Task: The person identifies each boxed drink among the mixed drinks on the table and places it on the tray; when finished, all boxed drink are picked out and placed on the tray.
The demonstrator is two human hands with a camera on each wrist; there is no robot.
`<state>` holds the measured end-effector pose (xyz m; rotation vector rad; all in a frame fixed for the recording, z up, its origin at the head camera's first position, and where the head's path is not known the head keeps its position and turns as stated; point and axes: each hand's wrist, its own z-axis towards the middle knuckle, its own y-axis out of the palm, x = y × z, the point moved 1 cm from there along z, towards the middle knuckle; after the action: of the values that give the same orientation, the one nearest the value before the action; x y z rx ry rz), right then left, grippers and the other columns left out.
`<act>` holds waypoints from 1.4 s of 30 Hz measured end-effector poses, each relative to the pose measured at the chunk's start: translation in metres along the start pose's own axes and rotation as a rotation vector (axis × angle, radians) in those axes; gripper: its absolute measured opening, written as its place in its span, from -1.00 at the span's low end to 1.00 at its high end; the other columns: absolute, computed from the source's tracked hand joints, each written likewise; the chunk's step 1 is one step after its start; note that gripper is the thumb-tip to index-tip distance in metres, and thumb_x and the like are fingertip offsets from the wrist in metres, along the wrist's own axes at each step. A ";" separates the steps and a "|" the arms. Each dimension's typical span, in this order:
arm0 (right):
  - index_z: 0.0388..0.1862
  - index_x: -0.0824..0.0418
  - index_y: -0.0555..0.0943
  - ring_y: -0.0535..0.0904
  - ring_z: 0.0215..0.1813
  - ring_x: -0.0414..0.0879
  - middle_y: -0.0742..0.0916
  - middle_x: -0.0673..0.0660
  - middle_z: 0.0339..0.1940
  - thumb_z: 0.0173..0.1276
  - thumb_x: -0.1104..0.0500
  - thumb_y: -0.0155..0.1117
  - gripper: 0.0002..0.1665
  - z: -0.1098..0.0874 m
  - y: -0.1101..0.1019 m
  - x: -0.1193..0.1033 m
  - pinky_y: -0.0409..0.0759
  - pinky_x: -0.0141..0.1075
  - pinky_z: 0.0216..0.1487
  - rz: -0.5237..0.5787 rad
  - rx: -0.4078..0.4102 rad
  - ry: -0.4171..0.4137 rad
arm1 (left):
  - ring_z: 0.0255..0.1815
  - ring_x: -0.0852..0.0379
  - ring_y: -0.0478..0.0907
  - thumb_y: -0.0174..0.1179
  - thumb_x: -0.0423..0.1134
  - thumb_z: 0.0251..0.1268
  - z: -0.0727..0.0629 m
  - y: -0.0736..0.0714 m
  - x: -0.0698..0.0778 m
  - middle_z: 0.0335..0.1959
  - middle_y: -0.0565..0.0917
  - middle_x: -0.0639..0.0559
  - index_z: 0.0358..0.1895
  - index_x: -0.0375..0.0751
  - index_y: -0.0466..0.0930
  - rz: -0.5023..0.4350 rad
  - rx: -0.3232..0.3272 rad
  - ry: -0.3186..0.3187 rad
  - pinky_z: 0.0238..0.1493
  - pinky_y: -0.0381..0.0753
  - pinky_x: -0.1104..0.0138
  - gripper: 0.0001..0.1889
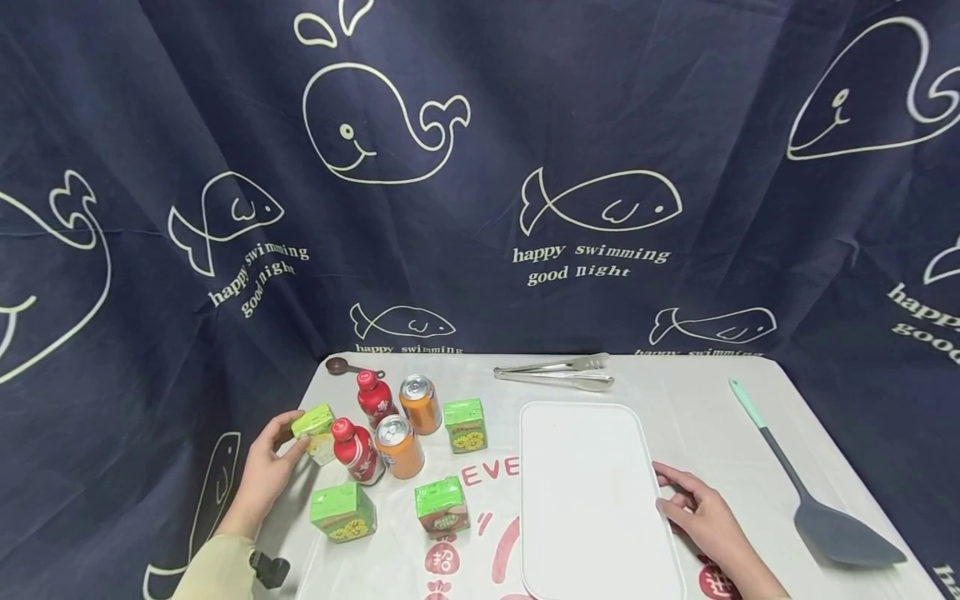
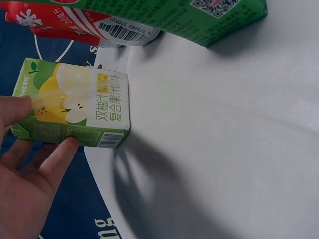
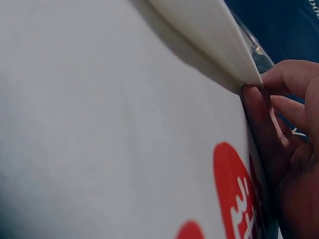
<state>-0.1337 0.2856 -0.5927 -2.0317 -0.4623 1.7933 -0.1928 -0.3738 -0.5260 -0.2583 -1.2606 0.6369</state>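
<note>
In the head view, my left hand (image 1: 270, 460) is at the left end of the table, holding a green-and-white juice box (image 1: 318, 433). Seen from the left wrist, the thumb lies on the juice box's (image 2: 79, 99) printed face, and fingers touch its barcode side. My right hand (image 1: 701, 510) pinches the right edge of a white rectangular tray (image 1: 588, 492) between thumb and fingers. From the right wrist, the tray's rim (image 3: 209, 40) shows above the tablecloth, with a shadow beneath it. Two red bottles (image 1: 358, 454) (image 1: 375, 398) stand just right of the left hand's box.
Two orange cans (image 1: 401, 450) (image 1: 422, 407) stand beside the bottles. Around them are green juice boxes (image 1: 343, 512) (image 1: 442, 508) (image 1: 466, 427). Metal tongs (image 1: 555, 372) and a brown measuring spoon (image 1: 341, 366) lie along the back. A spatula (image 1: 832, 525) lies at the right.
</note>
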 end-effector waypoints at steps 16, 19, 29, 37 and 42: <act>0.52 0.33 0.42 0.59 -0.33 -0.13 0.62 0.26 0.13 0.34 0.33 0.40 -0.24 0.000 0.000 0.001 0.75 -0.31 -0.35 0.013 0.001 0.002 | 0.20 -0.03 0.54 0.25 -0.52 0.43 0.001 0.001 0.001 0.23 0.60 -0.33 0.36 -0.40 0.46 0.000 -0.022 -0.005 0.29 0.49 0.30 -0.54; 0.52 0.33 0.42 0.59 -0.32 -0.13 0.62 0.26 0.13 0.35 0.32 0.40 -0.24 0.000 0.000 0.001 0.76 -0.31 -0.35 0.018 0.001 0.004 | 0.16 0.13 0.54 0.26 -0.52 0.42 0.001 0.001 0.000 0.21 0.61 -0.31 0.35 -0.41 0.47 -0.002 -0.022 0.009 0.26 0.49 0.39 -0.54; 0.51 0.34 0.42 0.59 -0.33 -0.13 0.62 0.26 0.13 0.34 0.33 0.39 -0.24 -0.001 -0.001 -0.001 0.76 -0.30 -0.36 0.026 0.004 -0.008 | 0.10 0.39 0.50 0.26 -0.56 0.41 0.003 -0.001 0.007 0.19 0.59 -0.36 0.34 -0.45 0.47 -0.051 -0.020 0.057 0.17 0.50 0.59 -0.54; 0.51 0.35 0.42 0.59 -0.35 -0.13 0.61 0.27 0.12 0.33 0.35 0.39 -0.24 0.000 0.000 0.001 0.75 -0.30 -0.39 0.029 0.005 -0.015 | 0.18 0.51 0.43 0.23 -0.50 0.47 0.006 -0.009 0.015 0.23 0.58 -0.38 0.36 -0.44 0.45 -0.046 -0.031 0.052 0.14 0.49 0.66 -0.55; 0.50 0.36 0.42 0.58 -0.36 -0.14 0.61 0.27 0.12 0.33 0.35 0.40 -0.24 0.000 0.000 0.002 0.74 -0.31 -0.40 0.025 0.003 -0.017 | 0.17 0.56 0.39 0.24 -0.41 0.52 0.007 -0.012 0.020 0.28 0.59 -0.29 0.39 -0.37 0.47 0.038 -0.016 0.031 0.15 0.48 0.65 -0.56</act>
<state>-0.1331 0.2866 -0.5947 -2.0298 -0.4403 1.8267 -0.1927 -0.3725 -0.5017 -0.3051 -1.2334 0.6530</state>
